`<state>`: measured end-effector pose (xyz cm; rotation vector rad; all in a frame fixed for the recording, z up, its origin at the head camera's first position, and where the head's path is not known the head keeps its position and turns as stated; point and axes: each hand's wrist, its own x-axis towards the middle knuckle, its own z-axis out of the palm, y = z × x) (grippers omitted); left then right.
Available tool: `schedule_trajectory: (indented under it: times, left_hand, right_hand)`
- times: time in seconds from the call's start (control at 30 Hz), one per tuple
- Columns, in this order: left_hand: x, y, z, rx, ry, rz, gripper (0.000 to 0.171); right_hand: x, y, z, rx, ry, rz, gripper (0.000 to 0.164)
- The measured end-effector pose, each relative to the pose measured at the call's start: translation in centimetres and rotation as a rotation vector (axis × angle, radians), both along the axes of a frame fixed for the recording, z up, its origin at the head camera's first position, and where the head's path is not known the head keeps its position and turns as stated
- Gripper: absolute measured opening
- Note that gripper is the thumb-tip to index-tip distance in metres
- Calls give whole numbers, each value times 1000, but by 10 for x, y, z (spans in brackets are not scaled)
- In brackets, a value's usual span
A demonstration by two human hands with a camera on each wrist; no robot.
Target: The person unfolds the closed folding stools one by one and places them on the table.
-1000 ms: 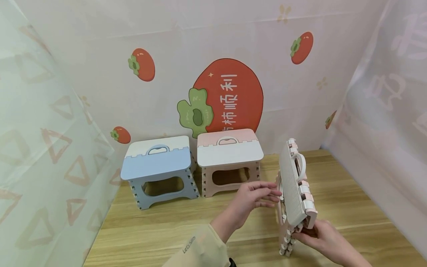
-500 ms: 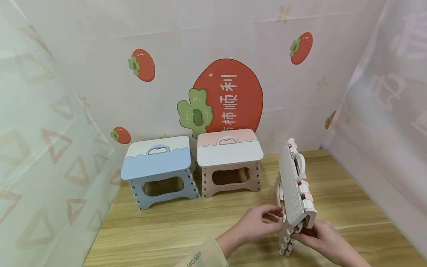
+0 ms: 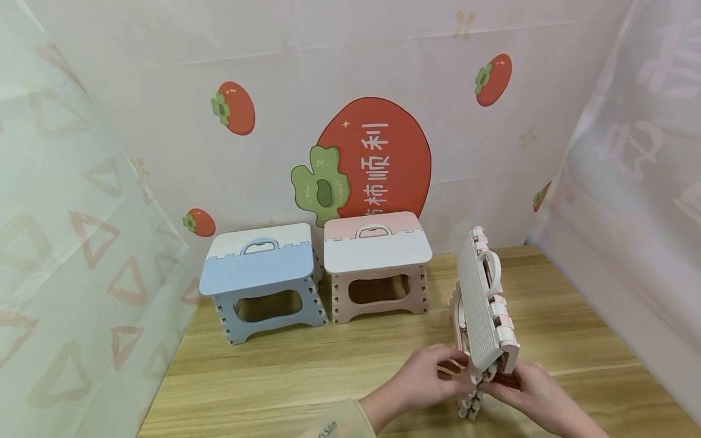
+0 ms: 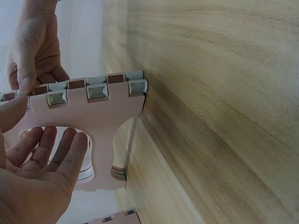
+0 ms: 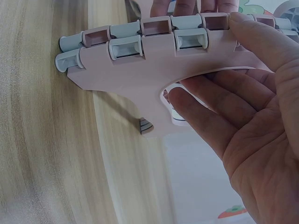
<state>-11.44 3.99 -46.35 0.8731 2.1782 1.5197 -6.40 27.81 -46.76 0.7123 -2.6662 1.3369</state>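
A pink and white folding stool [image 3: 479,304], partly folded, stands on edge at the right of the head view, its carry handle [image 3: 494,272] facing right. My left hand [image 3: 424,377] is at its near left side. In the left wrist view its fingers [image 4: 70,154] curl into the oval opening of a pink leg panel [image 4: 105,112], thumb at the hinged edge. From the other side my right hand [image 3: 539,392] grips the opposite leg panel [image 5: 126,74]; in the right wrist view its fingers reach into the opening and the thumb [image 5: 257,35] lies along the hinges.
Two unfolded stools stand by the back wall: a blue and white one [image 3: 257,267] at left and a pink and white one [image 3: 378,252] beside it. Printed cloth [image 3: 263,176] hangs behind and at both sides of the wood-grain tabletop [image 3: 263,383].
My left hand has moved down and toward me along the folding stool's left side, from near its middle to the leg panel's near end. The right hand and the stools keep their places.
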Motion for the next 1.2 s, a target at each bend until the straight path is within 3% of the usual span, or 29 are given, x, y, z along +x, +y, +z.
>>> schedule_trajectory:
  times: [0.27,0.4,0.9,1.2]
  left_hand:
    - [1,3,-2,-38,99,5,39]
    - [1,5,0,-103,170,34,42]
    - [1,12,4,-164,196,90,43]
    - [-3,6,2,-139,251,70,37]
  right_hand:
    - [1,-1,0,9,10,-13,33]
    - [2,-1,0,49,20,-43,33]
    - [1,-2,-2,40,47,-45,29]
    - [1,3,-2,-4,-27,-10,32]
